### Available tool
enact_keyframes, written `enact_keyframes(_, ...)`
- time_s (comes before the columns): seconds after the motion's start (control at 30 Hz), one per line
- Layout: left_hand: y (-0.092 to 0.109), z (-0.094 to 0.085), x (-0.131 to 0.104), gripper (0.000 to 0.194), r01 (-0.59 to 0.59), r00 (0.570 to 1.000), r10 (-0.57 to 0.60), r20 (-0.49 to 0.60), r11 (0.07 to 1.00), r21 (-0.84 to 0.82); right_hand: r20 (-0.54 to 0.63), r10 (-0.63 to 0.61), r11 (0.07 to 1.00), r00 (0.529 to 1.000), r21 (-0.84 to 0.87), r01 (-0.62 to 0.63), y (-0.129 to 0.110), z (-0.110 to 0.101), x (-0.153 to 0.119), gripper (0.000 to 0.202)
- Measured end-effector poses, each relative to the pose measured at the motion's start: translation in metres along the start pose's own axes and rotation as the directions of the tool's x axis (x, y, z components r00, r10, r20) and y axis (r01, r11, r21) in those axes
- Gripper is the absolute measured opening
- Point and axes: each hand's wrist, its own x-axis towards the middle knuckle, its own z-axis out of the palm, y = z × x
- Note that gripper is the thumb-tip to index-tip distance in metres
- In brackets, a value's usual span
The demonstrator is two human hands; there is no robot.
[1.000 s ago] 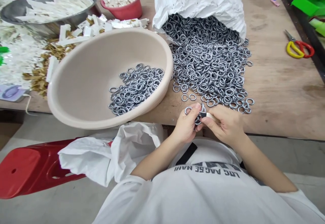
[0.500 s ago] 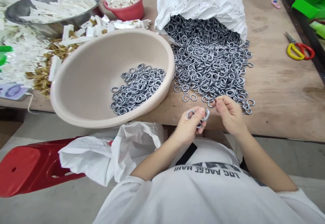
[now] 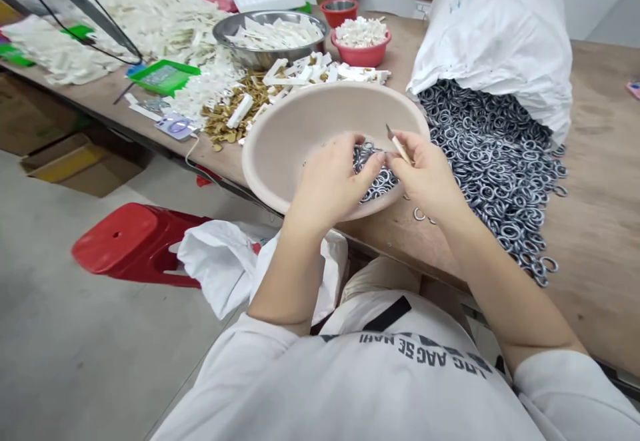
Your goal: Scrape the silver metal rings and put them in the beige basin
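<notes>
My left hand is over the near side of a large beige basin. Its thumb and forefinger are apart, with the other fingers partly hidden. Grey metal rings lie in the basin below it. At the basin's right rim, my right hand grips a small knife with a pale handle, its dark pointed blade tilted up. The thumb tips are close together; whether they touch I cannot tell. A big heap of similar rings spills from a white sack on the right.
Behind the basin are white plastic pieces, brass-coloured parts, a steel bowl and a red bowl. A green tray lies farther left. A red stool and a white bag are below the table edge.
Both hands have moved from the table edge by the ring heap to the basin. The rings in my left hand no longer show there. The view has turned left.
</notes>
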Motion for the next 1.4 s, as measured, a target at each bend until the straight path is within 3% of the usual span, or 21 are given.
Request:
enact_keyframes(0.1, -0.014, -0.004, -0.002, 0.040, -0.051, 0.999, 0.049, 0.016, 0.988, 0.148, -0.030, -0.007, 0.998, 1.000, -0.066, 0.005, 0.004, -0.009, -0.001, 0.030)
enact_keyframes(0.23, 0.008, 0.021, -0.034, 0.029, -0.222, 0.962, 0.220, -0.160, 0.975, 0.004, -0.171, 0.025, 0.997, 0.985, -0.068, -0.037, 0.010, -0.038, -0.042, 0.026)
enact_keyframes(0.27, 0.017, 0.034, -0.042, 0.026, -0.318, 0.944, 0.308, -0.119, 0.945, -0.074, -0.217, 0.064, 0.994, 0.974, -0.072, -0.081, 0.014, -0.047, -0.055, 0.026)
enact_keyframes(0.33, 0.031, 0.068, -0.052, 0.027, -0.449, 0.876, 0.474, 0.086, 0.868, -0.214, -0.311, 0.158, 0.983, 0.937, -0.035, -0.178, 0.027, -0.063, -0.078, 0.028)
enact_keyframes(0.37, 0.035, 0.089, -0.052, 0.030, -0.433, 0.860, 0.475, 0.187, 0.873, -0.226, -0.345, 0.195, 0.977, 0.918, -0.017, -0.214, 0.034, -0.069, -0.089, 0.029)
enact_keyframes(0.4, 0.037, 0.110, -0.048, 0.034, -0.382, 0.871, 0.419, 0.256, 0.906, -0.182, -0.383, 0.216, 0.971, 0.898, -0.009, -0.238, 0.042, -0.075, -0.098, 0.029)
enact_keyframes(0.5, 0.036, 0.163, -0.024, 0.067, -0.228, 0.925, 0.216, 0.313, 0.974, 0.001, -0.472, 0.203, 0.960, 0.858, -0.074, -0.268, 0.060, -0.085, -0.118, 0.028)
enact_keyframes(0.57, 0.034, 0.183, -0.009, 0.082, -0.156, 0.930, 0.130, 0.345, 0.987, 0.049, -0.489, 0.180, 0.950, 0.853, -0.137, -0.279, 0.066, -0.088, -0.126, 0.028)
enact_keyframes(0.67, 0.034, 0.186, -0.010, 0.083, -0.148, 0.912, 0.110, 0.394, 0.987, 0.066, -0.484, 0.167, 0.932, 0.859, -0.208, -0.298, 0.068, -0.092, -0.136, 0.030)
enact_keyframes(0.83, 0.034, 0.178, -0.045, 0.053, -0.284, 0.880, 0.275, 0.387, 0.958, -0.035, -0.435, 0.125, 0.843, 0.892, -0.427, -0.326, 0.067, -0.098, -0.151, 0.030)
enact_keyframes(1.03, 0.018, 0.188, -0.047, 0.032, -0.299, 0.924, 0.335, 0.183, 0.933, -0.201, -0.376, 0.120, 0.778, 0.919, -0.540, -0.322, 0.069, -0.103, -0.155, 0.025)
enact_keyframes(1.23, 0.023, 0.182, -0.040, 0.022, -0.228, 0.963, 0.259, 0.070, 0.927, -0.298, -0.414, 0.044, 0.823, 0.909, -0.501, -0.268, 0.061, -0.096, -0.162, 0.023)
enact_keyframes(1.3, 0.025, 0.180, -0.039, 0.021, -0.174, 0.969, 0.228, 0.094, 0.903, -0.393, -0.360, 0.072, 0.834, 0.930, -0.489, -0.254, 0.054, -0.089, -0.171, 0.020)
enact_keyframes(1.4, 0.024, 0.177, -0.036, 0.021, -0.063, 0.974, 0.167, 0.152, 0.847, -0.528, -0.126, 0.170, 0.837, 0.977, -0.505, -0.211, 0.047, -0.079, -0.185, 0.013)
